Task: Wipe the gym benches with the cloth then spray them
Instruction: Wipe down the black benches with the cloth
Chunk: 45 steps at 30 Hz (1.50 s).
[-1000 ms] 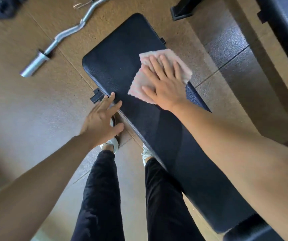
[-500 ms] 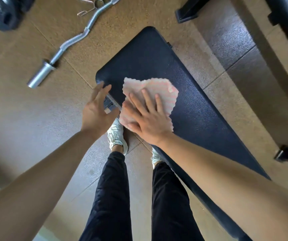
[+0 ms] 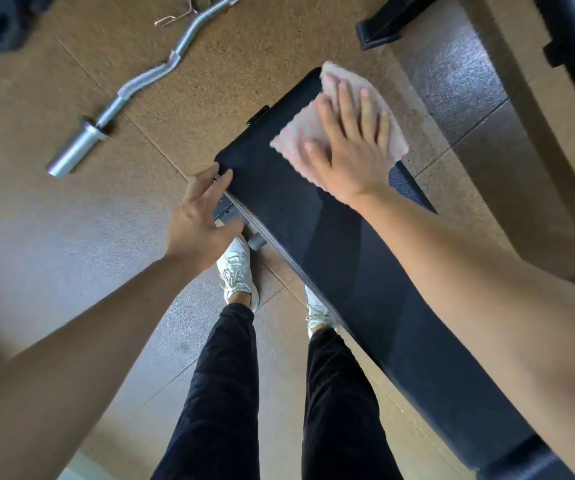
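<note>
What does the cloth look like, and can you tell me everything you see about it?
The cloth is pale pink with faint stripes and a wavy edge, and looks soft and thin. It lies spread on the far end of the black bench, one corner reaching the pad's end. The right hand presses flat on it with straight, spread fingers, covering its middle. It looks slightly blurred.

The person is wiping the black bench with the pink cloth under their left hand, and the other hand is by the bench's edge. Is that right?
Not quite. In the head view the right hand presses the pink cloth flat on the black bench. The left hand is the one by the bench's edge.
</note>
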Available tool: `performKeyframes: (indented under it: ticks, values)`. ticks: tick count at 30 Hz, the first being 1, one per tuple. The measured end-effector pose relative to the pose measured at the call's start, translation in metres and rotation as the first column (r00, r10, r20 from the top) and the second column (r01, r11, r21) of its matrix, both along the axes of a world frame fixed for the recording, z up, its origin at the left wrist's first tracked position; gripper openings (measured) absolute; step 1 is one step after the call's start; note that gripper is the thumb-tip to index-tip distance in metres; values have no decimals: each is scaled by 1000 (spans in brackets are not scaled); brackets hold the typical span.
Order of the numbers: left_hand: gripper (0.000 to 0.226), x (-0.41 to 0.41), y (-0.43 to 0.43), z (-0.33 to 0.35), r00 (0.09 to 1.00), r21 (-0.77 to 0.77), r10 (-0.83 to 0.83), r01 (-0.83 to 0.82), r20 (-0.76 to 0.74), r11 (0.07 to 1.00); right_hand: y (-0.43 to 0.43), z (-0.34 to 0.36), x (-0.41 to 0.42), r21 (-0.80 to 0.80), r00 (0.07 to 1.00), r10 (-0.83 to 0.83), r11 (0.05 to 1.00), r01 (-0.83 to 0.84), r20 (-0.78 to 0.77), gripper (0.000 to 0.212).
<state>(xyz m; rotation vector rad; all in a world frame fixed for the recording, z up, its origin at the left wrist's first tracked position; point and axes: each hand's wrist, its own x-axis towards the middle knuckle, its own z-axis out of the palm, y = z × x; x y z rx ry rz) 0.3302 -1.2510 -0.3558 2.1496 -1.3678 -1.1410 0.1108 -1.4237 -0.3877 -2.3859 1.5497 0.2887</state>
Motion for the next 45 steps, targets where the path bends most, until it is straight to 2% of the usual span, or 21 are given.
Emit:
performKeyframes:
  ticks: [2,4,6,9,14,16,18,19,22,24,28,31,33,35,37,40,43,45]
  values:
    - [88,6,1,0,998,11,1,0,-70,1000,-9,1,21,15,990,-138,990,137,13,70]
    - [87,13,2,0,990,12,17,-15,-142,1000,-6,1,38,-20,986,-169,985,169,0,68]
    - [81,19,2,-2,980,-13,31,-34,-198,999,8,0,50,-65,998,-56,996,54,-21,65]
    - [73,24,-2,-2,962,-39,102,-116,-254,993,44,0,69,-77,977,211,974,-211,-14,66]
    - [61,31,3,1,927,-55,256,-281,-273,958,86,1,89,0,820,572,821,-572,10,67]
    - [64,39,7,1,924,-34,293,-311,-243,950,76,1,86,20,748,664,747,-664,5,65]
    - [67,45,11,2,920,-13,310,-323,-240,946,58,4,81,29,715,699,715,-699,10,64]
    - [67,47,11,3,922,-13,305,-317,-238,948,46,5,78,28,730,683,729,-683,12,64]
    - [61,49,7,4,948,-42,260,-272,-186,961,4,10,79,63,853,519,851,-521,43,67]
    - [56,46,-4,3,971,-90,203,-215,-122,972,-18,19,81,99,904,394,905,-413,162,67]
    - [49,27,-44,2,998,-200,47,-55,-43,978,-39,39,75,114,904,144,972,-206,404,58]
    - [59,8,-81,3,993,-172,-107,115,56,978,-37,47,51,16,897,1,1000,-9,443,51]
    - [69,-2,-106,4,972,-40,-227,230,66,972,-26,49,26,10,900,-92,995,97,426,53]
    - [77,-6,-127,1,951,110,-306,300,44,948,-10,49,-1,26,930,-160,987,160,332,58]
    - [79,-4,-141,-6,923,178,-378,362,67,915,10,48,-26,34,960,-205,979,202,189,68]
    - [71,2,-149,-15,847,240,-496,449,192,861,37,47,-55,47,972,-232,972,231,26,82]
    - [47,13,-155,-15,867,195,-417,375,271,906,58,42,-66,57,971,-230,971,234,-65,89]
    - [28,25,-160,-13,916,162,-320,287,241,944,64,37,-65,27,970,-237,971,239,-55,87]
